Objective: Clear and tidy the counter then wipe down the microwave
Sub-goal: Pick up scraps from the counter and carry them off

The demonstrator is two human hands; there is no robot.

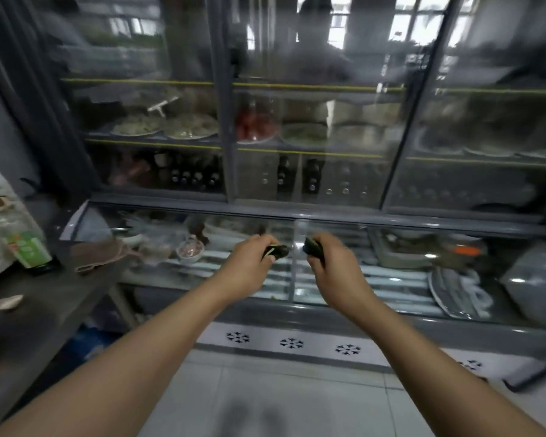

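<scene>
**Two dark pieces held before the display fridge**

The left hand (249, 263) curls its fingers round a small dark piece (276, 251), whose long axis lies roughly level and points right, its end sticking out past the fingertips. The right hand (331, 263) grips a second dark piece (312, 247), which juts up and left from the fingers. The two ends nearly face each other, just apart. What the pieces are cannot be told through the blur. Both hands hover in front of the glass-fronted display fridge (297, 212). To the left, on the dark counter (44, 298), stand a green-labelled bottle (29, 247) and a pinkish cloth (98, 253).
</scene>
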